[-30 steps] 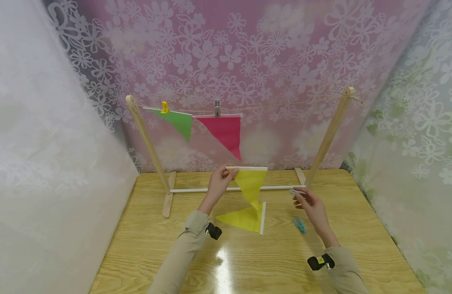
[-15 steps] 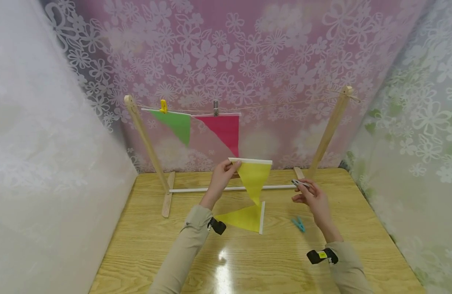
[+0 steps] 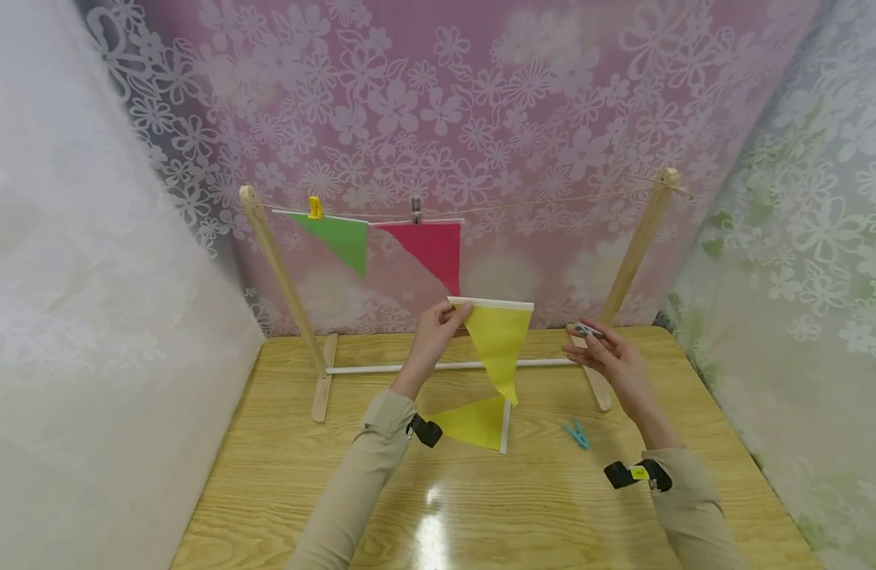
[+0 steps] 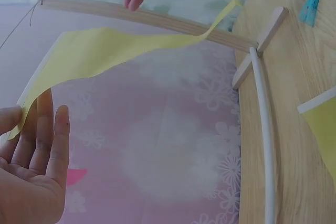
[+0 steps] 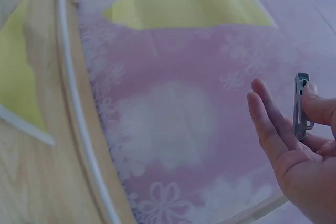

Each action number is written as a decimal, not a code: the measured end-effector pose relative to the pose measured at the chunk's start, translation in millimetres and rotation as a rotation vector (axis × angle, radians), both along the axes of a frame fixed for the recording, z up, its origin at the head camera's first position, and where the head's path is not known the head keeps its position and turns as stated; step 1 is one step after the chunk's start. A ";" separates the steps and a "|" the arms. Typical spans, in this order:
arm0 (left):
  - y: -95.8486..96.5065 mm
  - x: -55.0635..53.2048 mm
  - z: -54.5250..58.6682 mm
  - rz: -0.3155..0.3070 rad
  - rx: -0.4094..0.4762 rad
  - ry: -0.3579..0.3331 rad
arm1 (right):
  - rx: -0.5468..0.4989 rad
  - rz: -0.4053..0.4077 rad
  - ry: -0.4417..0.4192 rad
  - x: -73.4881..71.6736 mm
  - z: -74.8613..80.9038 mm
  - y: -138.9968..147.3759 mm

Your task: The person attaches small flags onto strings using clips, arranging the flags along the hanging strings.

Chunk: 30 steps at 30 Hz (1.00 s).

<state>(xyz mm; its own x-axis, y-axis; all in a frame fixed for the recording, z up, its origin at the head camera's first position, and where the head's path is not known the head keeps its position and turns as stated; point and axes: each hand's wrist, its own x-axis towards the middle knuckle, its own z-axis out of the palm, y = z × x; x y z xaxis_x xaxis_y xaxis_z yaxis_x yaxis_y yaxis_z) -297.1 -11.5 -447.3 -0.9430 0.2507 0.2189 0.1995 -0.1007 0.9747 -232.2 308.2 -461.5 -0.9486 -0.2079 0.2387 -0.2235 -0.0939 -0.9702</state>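
My left hand pinches a yellow triangular pennant by the left end of its white top edge; the pennant hangs point down. In the left wrist view that pennant trails away from the thumb and fingers. My right hand holds a grey clothespin between thumb and fingers, near the right post. A green pennant hangs from the string by a yellow clip. Beside it a pink pennant hangs by a grey clip.
A string runs between two wooden posts joined low by a white rod. On the wooden table lie a second yellow pennant and a blue clothespin. Flowered curtains stand behind and at the right.
My left hand has raised the yellow pennant and shifted it slightly right, toward the string. My right hand has risen with the clothespin and moved a little right.
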 end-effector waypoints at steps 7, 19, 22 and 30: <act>3.2 -0.5 11.3 -0.001 0.002 0.013 | -0.089 0.005 0.006 -11.7 33.6 -0.7; 5.8 -2.2 22.5 -0.004 0.021 0.015 | -0.057 -0.057 0.045 -27.2 62.4 -8.6; 6.9 -3.8 26.5 0.001 0.019 0.026 | -0.066 -0.084 0.057 -30.6 72.4 -11.8; 10.6 -9.7 39.5 0.017 0.048 0.020 | -0.077 -0.151 0.048 -41.1 112.8 -21.9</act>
<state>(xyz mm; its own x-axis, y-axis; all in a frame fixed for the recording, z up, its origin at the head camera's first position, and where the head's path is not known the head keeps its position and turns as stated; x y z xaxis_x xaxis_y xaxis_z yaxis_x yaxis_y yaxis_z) -306.8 -0.9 -407.9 -0.9424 0.2234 0.2490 0.2210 -0.1434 0.9647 -273.2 286.3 -348.6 -0.9547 -0.0429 0.2944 -0.2869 -0.1296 -0.9492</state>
